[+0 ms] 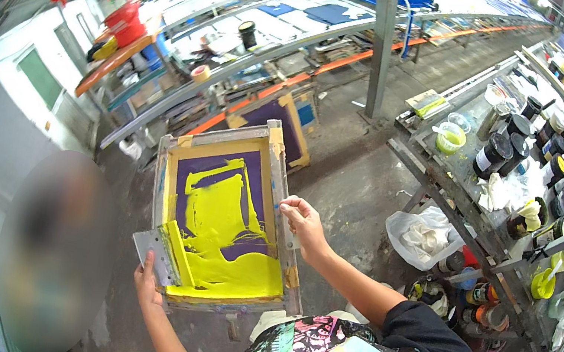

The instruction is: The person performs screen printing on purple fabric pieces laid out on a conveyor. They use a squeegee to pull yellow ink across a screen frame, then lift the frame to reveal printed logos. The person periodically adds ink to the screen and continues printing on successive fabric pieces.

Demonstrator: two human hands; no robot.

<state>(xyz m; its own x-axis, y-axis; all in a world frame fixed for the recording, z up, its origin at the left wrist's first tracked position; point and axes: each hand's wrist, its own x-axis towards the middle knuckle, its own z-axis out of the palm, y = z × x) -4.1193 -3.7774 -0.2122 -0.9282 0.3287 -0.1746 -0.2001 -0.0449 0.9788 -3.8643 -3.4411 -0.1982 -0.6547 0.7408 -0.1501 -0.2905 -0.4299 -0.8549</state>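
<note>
I carry a screen printing frame (pixel 274 144) with tan tape round a purple mesh (pixel 252 193). Bright yellow ink (pixel 216 209) is smeared over the middle and pooled along its lower end. A yellow-coated strip (pixel 179 256) lies at the lower left. My left hand (pixel 148 279) is closed on the left side of the frame, at a metal plate (pixel 147 246). My right hand (pixel 300 221) has curled fingers on the frame's right side, where another plate partly shows behind it.
A bench (pixel 422 152) with jars, tubs and rags runs along the right, a plastic bag (pixel 422 235) beneath it. A long rail table (pixel 296 12) with a steel post (pixel 378 65) crosses behind. Another screen (pixel 294 140) leans low ahead. A blurred shape (pixel 54 249) stands left.
</note>
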